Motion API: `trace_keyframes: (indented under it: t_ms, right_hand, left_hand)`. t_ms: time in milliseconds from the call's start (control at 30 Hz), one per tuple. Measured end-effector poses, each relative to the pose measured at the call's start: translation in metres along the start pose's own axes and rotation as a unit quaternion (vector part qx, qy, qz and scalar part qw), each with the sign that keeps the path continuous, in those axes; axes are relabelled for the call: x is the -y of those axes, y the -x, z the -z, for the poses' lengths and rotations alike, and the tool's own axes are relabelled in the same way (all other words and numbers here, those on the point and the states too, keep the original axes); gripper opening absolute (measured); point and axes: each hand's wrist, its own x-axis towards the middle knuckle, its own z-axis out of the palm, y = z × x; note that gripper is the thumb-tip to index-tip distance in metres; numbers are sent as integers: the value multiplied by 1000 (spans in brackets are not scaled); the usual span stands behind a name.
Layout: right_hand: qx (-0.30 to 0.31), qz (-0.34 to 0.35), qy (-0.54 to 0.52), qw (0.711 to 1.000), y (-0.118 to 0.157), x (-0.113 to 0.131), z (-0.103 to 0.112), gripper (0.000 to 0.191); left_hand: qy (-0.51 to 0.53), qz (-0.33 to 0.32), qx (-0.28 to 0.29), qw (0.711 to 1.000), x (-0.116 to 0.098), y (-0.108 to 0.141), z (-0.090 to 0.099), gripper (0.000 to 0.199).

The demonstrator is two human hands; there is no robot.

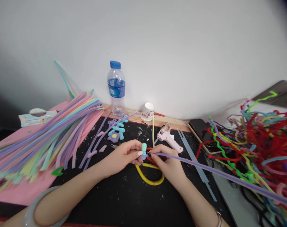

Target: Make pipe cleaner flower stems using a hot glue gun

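My left hand [128,154] pinches a small turquoise fuzzy piece [144,147], made of coiled pipe cleaner, between thumb and fingers. Just right of it, the fingertips of my right hand [169,162] are closed on a long purple pipe cleaner [205,168], whose near end meets the turquoise piece. Its free length runs over my right wrist to the right edge of view. Below both hands lies a yellow loop [149,182], with a red part beside it, partly hidden by my fingers. Fuzzy turquoise shapes [120,130] and a purple flower with a yellow centre [114,136] lie beyond my left hand.
Pastel pipe cleaners [63,129] spread at left; a tangled multicoloured heap [264,142] fills the right. Along the back stand a water bottle [116,90] and a paper cup [147,112]. A pink glue gun [168,137], translucent strips [195,160] and a phone [201,130] lie at right.
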Motion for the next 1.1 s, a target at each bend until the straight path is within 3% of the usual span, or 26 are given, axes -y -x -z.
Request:
trace_keyframes:
  t_ms: [167, 400, 667, 1100]
  right_hand:
    - [-3, 0, 15, 1000, -1, 0, 1, 9]
    - [-10, 21, 27, 999, 1, -1, 2, 10]
    - [3, 23, 31, 999, 1, 0, 1, 10]
    - [-9, -10, 4, 1000, 0, 2, 0, 10]
  left_hand:
    - [38, 16, 11, 999, -2, 2, -1, 4]
    - [17, -7, 23, 1000, -1, 0, 0, 13]
    - [-22, -14, 20, 999, 0, -2, -4, 9]
    - [65, 28, 17, 997, -3, 3, -1, 15]
